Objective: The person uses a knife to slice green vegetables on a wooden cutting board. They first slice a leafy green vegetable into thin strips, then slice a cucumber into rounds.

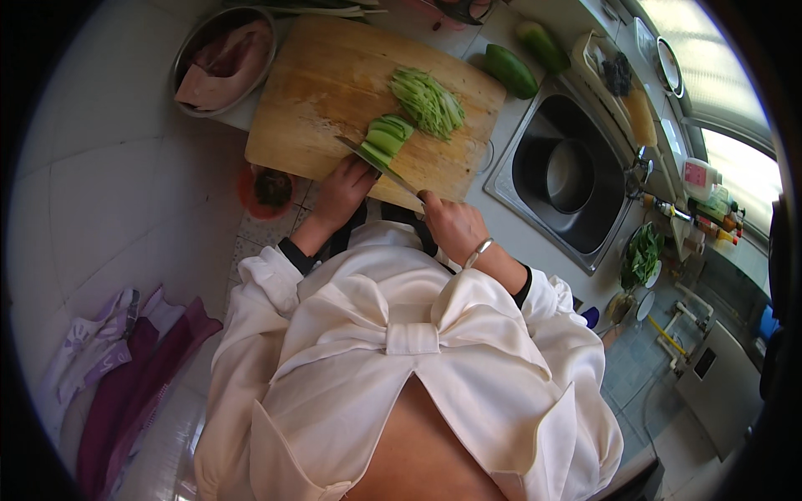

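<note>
A kitchen knife (pixel 391 175) is in my right hand (pixel 456 227), its blade slanting up and left over the near edge of the wooden cutting board (pixel 319 81). Just beyond the blade lies a stack of pale green slices with dark green skin (pixel 386 134), apparently cucumber. My left hand (pixel 343 191) is bent at the board's near edge, fingertips close behind the blade. What those fingertips touch is hidden. Farther back on the board sits a heap of thin green shreds (pixel 428 102).
At the board's left stands a metal bowl (pixel 270 44) with raw meat (pixel 216 69). Two green cucumbers or similar vegetables (pixel 510 70) lie behind the sink (pixel 601 250), which holds a dark pot (pixel 570 175). A red container (pixel 247 194) is below the board. Leafy greens (pixel 642 257) lie at right.
</note>
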### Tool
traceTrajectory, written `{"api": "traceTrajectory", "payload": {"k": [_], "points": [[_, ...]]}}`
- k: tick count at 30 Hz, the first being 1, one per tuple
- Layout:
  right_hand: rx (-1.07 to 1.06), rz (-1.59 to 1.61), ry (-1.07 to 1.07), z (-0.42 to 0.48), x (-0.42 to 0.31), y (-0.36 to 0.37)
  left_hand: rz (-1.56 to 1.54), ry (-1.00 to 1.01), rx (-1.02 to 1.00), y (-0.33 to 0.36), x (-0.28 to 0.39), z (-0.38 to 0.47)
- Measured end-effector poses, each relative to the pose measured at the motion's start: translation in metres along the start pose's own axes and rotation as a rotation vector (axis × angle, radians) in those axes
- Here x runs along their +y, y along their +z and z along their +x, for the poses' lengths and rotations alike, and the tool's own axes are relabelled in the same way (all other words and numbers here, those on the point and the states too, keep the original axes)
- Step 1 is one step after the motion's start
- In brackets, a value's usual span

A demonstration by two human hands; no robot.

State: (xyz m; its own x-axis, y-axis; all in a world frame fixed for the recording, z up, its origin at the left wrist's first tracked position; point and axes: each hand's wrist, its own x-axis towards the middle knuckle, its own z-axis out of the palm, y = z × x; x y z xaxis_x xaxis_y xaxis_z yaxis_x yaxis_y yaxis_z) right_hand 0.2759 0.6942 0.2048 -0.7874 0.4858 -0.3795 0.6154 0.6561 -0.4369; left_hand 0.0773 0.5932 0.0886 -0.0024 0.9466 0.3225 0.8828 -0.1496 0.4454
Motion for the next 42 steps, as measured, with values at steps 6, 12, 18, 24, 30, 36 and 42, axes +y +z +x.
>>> {"api": "traceTrajectory", "payload": {"k": [6, 12, 18, 24, 30, 36, 42], "points": [[-0.015, -0.015, 0.023, 0.021, 0.000, 0.013, -0.014, 0.001, 0.009, -0.001, 0.002, 0.002], [0.021, -0.036, -0.034, 0.056, 0.004, 0.037, -0.015, -0.037, 0.007, -0.004, 0.004, 0.003], [0.134, -0.033, -0.124, 0.083, 0.024, 0.068, -0.006, -0.021, 0.033, -0.004, 0.005, 0.002], [0.196, 0.011, -0.150, 0.085, 0.033, 0.064, -0.034, -0.026, 0.043, -0.005, 0.005, 0.003], [0.056, 0.022, -0.036, 0.004, 0.001, 0.017, 0.005, -0.029, 0.029, -0.003, 0.004, -0.001], [-0.035, -0.015, 0.022, -0.009, 0.000, 0.003, 0.019, -0.021, 0.034, -0.002, 0.003, 0.000], [0.000, -0.021, 0.019, 0.012, 0.001, 0.014, -0.024, -0.027, 0.064, 0.000, 0.002, 0.002]]}}
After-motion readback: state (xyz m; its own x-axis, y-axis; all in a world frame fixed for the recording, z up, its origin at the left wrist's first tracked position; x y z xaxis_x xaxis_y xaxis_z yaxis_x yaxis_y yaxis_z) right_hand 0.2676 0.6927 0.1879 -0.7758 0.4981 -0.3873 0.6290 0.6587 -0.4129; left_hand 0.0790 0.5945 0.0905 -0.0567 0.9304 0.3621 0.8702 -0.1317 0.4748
